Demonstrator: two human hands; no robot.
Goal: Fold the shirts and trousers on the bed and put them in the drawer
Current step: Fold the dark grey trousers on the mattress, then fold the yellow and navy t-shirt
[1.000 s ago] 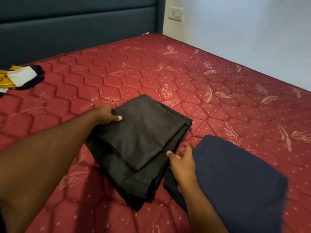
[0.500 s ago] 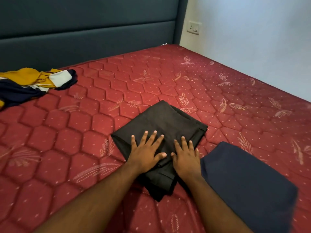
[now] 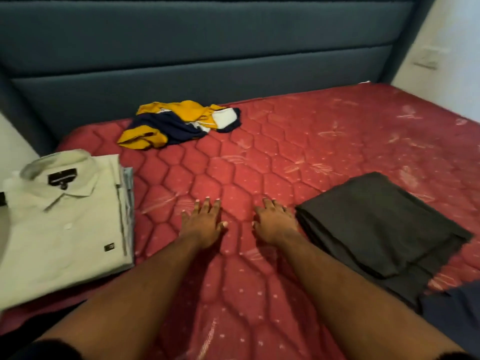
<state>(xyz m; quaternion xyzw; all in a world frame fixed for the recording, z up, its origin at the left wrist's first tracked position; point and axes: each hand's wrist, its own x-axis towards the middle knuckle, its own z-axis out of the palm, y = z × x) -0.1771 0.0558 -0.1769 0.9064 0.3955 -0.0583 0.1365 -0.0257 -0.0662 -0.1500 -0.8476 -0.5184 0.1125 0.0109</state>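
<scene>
- Both arms reach out over the bed [image 3: 298, 157], a red quilted mattress with a pale leaf pattern.
- The left hand [image 3: 204, 223] lies palm down with its fingers spread and straight, holding nothing; whether it presses the mattress or floats just above it, I cannot tell.
- The right hand [image 3: 275, 222] is beside it, also palm down and empty, its fingers loosely extended and a little bent.
- The folded dark brown trousers [image 3: 376, 229] lie flat on the bed just right of the right hand, close to its fingers but not gripped.
- A corner of another dark blue folded garment [image 3: 452, 305] shows at the lower right edge, touching the near end of the brown trousers.
- On the left edge of the bed sits a folded cream shirt [image 3: 65, 224], collar towards the headboard, lying on top of another folded piece whose grey edge peeks out on its right side.
- Farther up, near the headboard [image 3: 207, 48], a yellow, navy and white garment [image 3: 179, 123] lies crumpled and unfolded, well apart from both hands.
- A pale wall [image 3: 454, 61] with a blurred switch plate stands to the right.
</scene>
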